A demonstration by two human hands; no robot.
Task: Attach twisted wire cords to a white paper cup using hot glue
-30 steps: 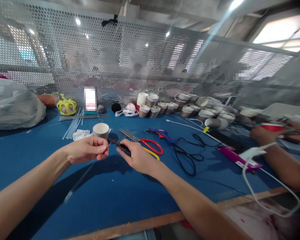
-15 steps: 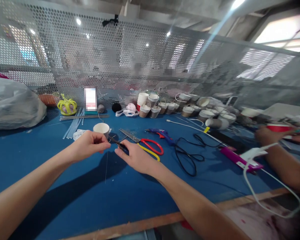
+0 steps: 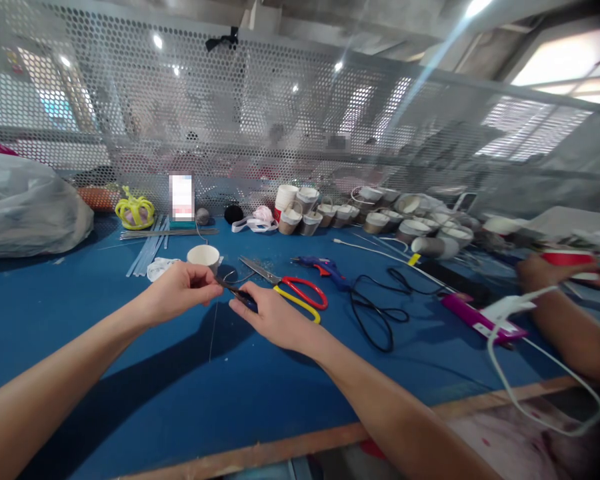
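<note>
My right hand (image 3: 265, 310) is closed around a dark-handled cutting tool (image 3: 245, 298), whose tip points left toward my left hand (image 3: 193, 287). The fingers of my left hand are pinched together at a thin wire (image 3: 213, 330) that hangs down over the blue table. Just behind my left hand stands a white paper cup (image 3: 203, 257). Red and yellow handled scissors (image 3: 293, 293) lie open beyond my right hand. A crumpled white piece (image 3: 160, 268) lies left of the cup.
A blue glue gun (image 3: 323, 268) with a black cord lies right of the scissors. Several cups (image 3: 377, 222) line the mesh panel. A purple glue gun (image 3: 480, 320) lies near another person's arm (image 3: 575, 333) at right. A plastic bag (image 3: 30, 207) sits at left.
The cutting tool's tip has tilted slightly and sits closer to my left fingers. At right, the other person's hand has shifted a little rightward with the red cup.
</note>
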